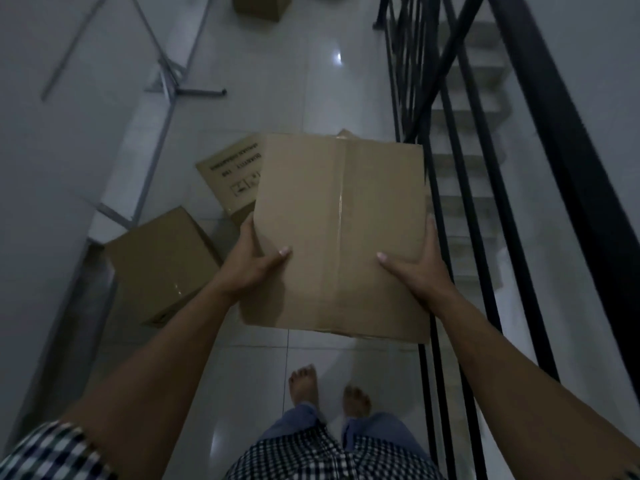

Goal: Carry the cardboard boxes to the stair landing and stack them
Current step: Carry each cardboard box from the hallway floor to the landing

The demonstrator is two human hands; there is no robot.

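Note:
I hold a taped brown cardboard box (341, 233) in front of me, above the white tiled floor. My left hand (254, 261) grips its left side with the thumb on top. My right hand (417, 268) grips its right side the same way. Beneath and beyond the held box lies a printed cardboard box (230, 176) on the floor, partly hidden by it. Another plain box (162, 265) sits on the floor at the left, by the wall. A further box (261, 6) stands far ahead at the top edge.
A black metal stair railing (460, 188) runs along the right, with grey steps (467, 126) going down behind it. Metal bars (162, 74) lean against the left wall. My bare feet (304, 386) stand on the glossy tile floor (263, 81).

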